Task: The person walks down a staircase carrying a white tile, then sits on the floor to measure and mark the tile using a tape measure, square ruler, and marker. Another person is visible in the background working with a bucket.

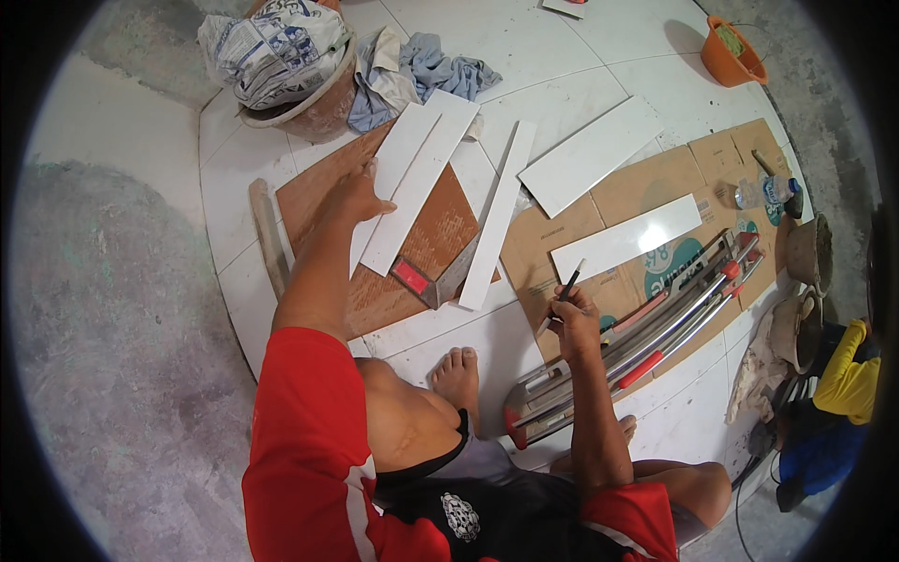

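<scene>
My left hand (358, 195) lies on the left one of two narrow white tile strips (426, 187) placed side by side, its thumb and fingers spread on the surface. Beneath the strips is a brown textured tile (323, 272). A try square (421, 284) with a pink-red patch rests by their near end. Just right of it, another thin white tile strip (499, 215) lies slantwise. My right hand (574, 323) is raised over the cardboard's near left edge, fingers closed around a black pencil (569, 283) that points up and away.
A manual tile cutter (646, 328) lies on flattened cardboard (599, 220) at right, with white tiles (627, 239) and a plastic bottle (763, 194). Beyond are a bucket (323, 112) holding a sack, rags (435, 66) and an orange bucket (729, 56). Another person (843, 384) is far right.
</scene>
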Motion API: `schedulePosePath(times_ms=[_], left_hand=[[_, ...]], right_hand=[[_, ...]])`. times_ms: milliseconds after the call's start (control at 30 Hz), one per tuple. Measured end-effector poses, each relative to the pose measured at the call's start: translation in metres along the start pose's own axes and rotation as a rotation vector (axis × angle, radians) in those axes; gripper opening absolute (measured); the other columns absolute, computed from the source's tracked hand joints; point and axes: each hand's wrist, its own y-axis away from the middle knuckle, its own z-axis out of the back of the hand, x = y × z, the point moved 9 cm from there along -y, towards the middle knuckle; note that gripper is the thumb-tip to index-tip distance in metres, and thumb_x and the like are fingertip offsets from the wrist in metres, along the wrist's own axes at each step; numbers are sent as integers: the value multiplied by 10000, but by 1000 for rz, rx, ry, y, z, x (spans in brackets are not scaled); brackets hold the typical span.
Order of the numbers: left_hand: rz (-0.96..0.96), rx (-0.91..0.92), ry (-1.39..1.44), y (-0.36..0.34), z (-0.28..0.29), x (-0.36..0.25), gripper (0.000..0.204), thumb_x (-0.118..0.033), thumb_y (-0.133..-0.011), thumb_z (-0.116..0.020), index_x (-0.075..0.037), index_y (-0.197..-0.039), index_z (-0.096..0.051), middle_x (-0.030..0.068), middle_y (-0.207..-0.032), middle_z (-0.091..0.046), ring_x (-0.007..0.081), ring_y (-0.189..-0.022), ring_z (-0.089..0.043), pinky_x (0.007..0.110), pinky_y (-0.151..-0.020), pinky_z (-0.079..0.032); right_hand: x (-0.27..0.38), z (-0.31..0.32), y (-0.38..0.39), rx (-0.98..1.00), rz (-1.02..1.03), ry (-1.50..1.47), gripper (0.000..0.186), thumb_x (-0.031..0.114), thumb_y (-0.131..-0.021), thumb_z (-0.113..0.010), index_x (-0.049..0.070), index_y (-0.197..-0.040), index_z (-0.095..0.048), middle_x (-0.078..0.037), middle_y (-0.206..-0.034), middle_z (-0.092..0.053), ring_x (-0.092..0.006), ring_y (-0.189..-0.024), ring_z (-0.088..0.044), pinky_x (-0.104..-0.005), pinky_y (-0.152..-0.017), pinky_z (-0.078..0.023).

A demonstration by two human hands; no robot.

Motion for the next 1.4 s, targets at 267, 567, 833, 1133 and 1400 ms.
schedulePosePath(times_ms=[267, 567, 833, 1133, 1400], left_hand=[[-27, -159, -44, 3, 15, 35, 1042, -249, -749, -858, -46, -1592, -281, 247, -1546, -432, 383, -1398, -468, 404, -1166, -389], [-102, -370, 50, 31, 47, -1, 727, -290, -836, -790, -24, -1452, -509, 221, -1420, -558, 362, -1315, -542, 410, -1114, -434], [-232, -269, 24, 2, 7, -32, 605, -354, -824, -812, -35, -1309, -639, 177, -1218, -643, 342, -1143, -627, 427, -990, -510], [-148, -231, -68, 15, 6, -57, 819, -445, -787, -841, -57, -1437, -528, 135, -1268, -529, 318, -1232, -524, 436, -1015, -496], [-143, -237, -29, 12, 0, -57, 864, -451, -764, -860, -31, -1437, -518, 160, -1271, -529, 344, -1224, -531, 444, -1003, -500]], right_hand=[[-5, -14, 7, 50, -44, -1, 192, -11, -853, -597, 69, -1028, -587, -59, -812, -636, -189, -657, -641, -327, -611, -528], [-37, -39, 5, 123, -94, -31, 109, -2, -880, -596, 49, -976, -590, -58, -772, -610, -173, -638, -611, -339, -621, -555], [-68, -88, -1, 66, 24, 642, 369, 328, -889, -779, -9, -939, -639, -71, -722, -623, -177, -609, -607, -337, -558, -523], [-82, -95, -24, -36, 8, 688, 388, 350, -867, -800, -11, -884, -659, -95, -640, -616, -225, -556, -602, -379, -563, -506], [-81, -114, -12, 83, -185, 108, 202, 222, -936, -740, 85, -875, -605, 42, -591, -465, -77, -444, -390, -288, -422, -384]])
